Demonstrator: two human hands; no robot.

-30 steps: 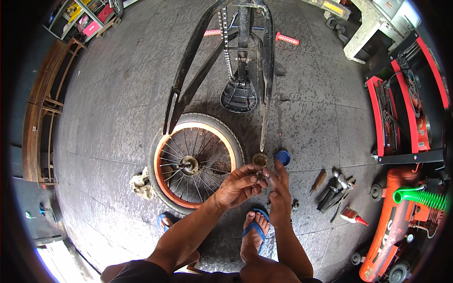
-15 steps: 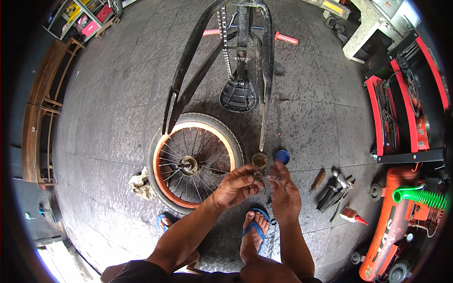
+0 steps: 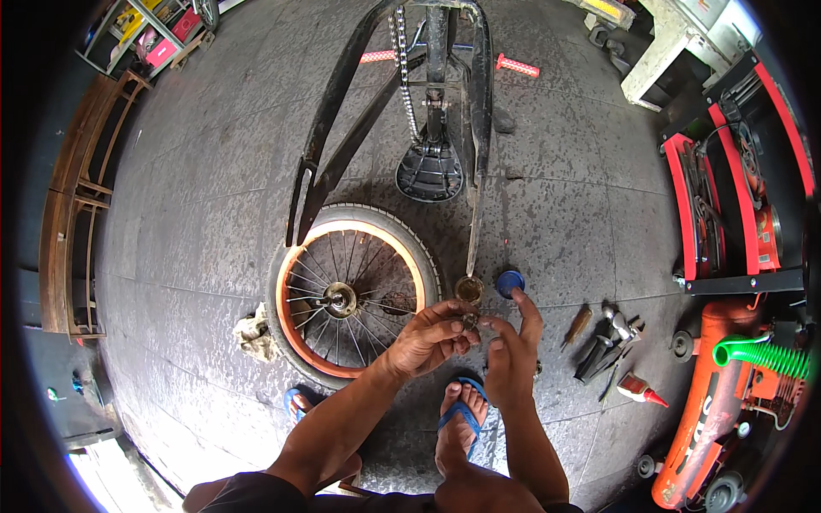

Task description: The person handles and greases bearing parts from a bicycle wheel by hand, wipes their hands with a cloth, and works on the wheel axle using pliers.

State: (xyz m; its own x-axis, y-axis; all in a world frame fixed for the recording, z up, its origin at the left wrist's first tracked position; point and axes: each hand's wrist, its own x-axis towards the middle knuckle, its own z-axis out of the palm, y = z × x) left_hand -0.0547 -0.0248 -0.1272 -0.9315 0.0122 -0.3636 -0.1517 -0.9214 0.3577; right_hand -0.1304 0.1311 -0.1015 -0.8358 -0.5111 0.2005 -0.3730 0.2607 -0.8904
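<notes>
Between the thumb and fingertips of my left hand (image 3: 428, 340) is a small, dark, greasy metal part (image 3: 469, 321), perhaps a bearing; its exact kind is too small to make out. My right hand (image 3: 513, 359) is just beside it, fingers apart. One of its fingers reaches to the part, while another stretches toward a round blue lid (image 3: 510, 283). A small shiny bit (image 3: 538, 368) shows at the right hand's outer edge; whether it is held or on the floor is unclear. Just beyond my hands stands an open round tin (image 3: 469, 290) with brownish grease inside.
A wheel with an orange rim (image 3: 419, 274) lies left of my hands, near a rag (image 3: 254, 333). Ahead is an upturned black bicycle frame (image 3: 329, 111). Several hand tools (image 3: 605, 346) and a red-tipped bottle (image 3: 640, 390) lie right, before an orange compressor (image 3: 714, 376).
My right hand has turned and its fingers have spread, one now extended toward the blue lid. The left hand keeps its grip on the small part, almost still.
</notes>
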